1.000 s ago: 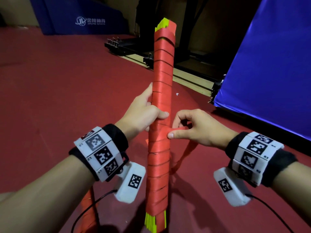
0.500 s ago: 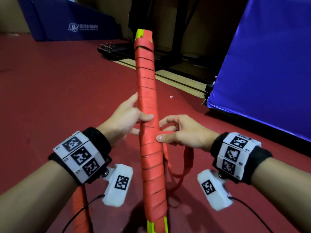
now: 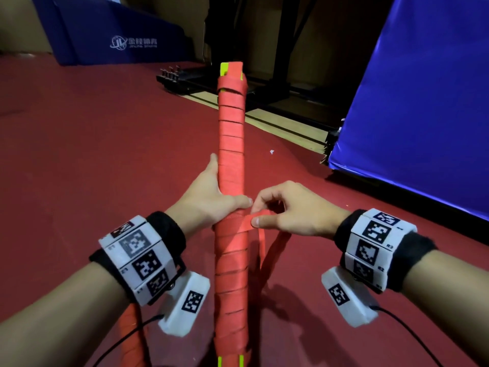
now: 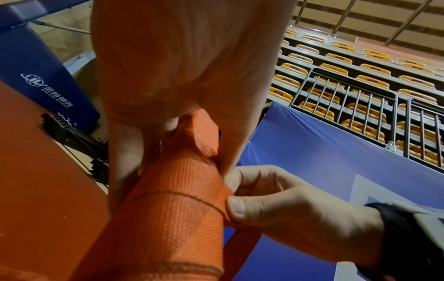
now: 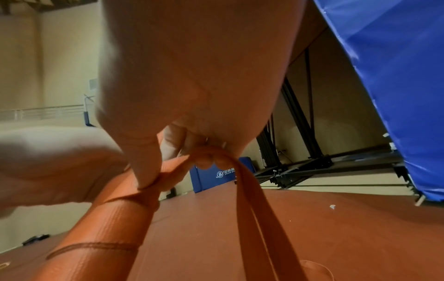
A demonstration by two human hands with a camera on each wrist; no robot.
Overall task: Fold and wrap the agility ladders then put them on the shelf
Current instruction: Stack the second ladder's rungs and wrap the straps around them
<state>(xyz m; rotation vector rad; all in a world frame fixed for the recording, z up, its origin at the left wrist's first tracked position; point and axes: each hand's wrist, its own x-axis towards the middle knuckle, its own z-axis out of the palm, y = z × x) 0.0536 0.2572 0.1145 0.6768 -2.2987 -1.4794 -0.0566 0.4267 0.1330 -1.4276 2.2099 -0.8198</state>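
Observation:
The folded agility ladder (image 3: 230, 144) is a long bundle of yellow rungs wound round with red strap, held almost upright above the red floor. My left hand (image 3: 211, 197) grips its middle, thumb across the front; the same bundle (image 4: 168, 218) fills the left wrist view. My right hand (image 3: 280, 215) pinches the free end of the red strap (image 3: 247, 221) against the bundle's right side. From that pinch a loose loop of strap (image 5: 254, 209) hangs down toward the floor. In the right wrist view my fingers (image 5: 149, 167) press the strap onto the wrapped bundle (image 5: 100, 237).
A big blue padded mat (image 3: 423, 107) stands at the right. A dark metal frame (image 3: 264, 83) lies on the floor behind the bundle, with another blue mat (image 3: 111, 41) at the back left. More red strap (image 3: 129, 337) lies low at the left. Orange stadium seats (image 4: 360, 79) rise behind a railing.
The bundle has tilted from leaning right to nearly upright. My right hand has kept its pinch on the strap end beside my left thumb; the view has shifted slightly.

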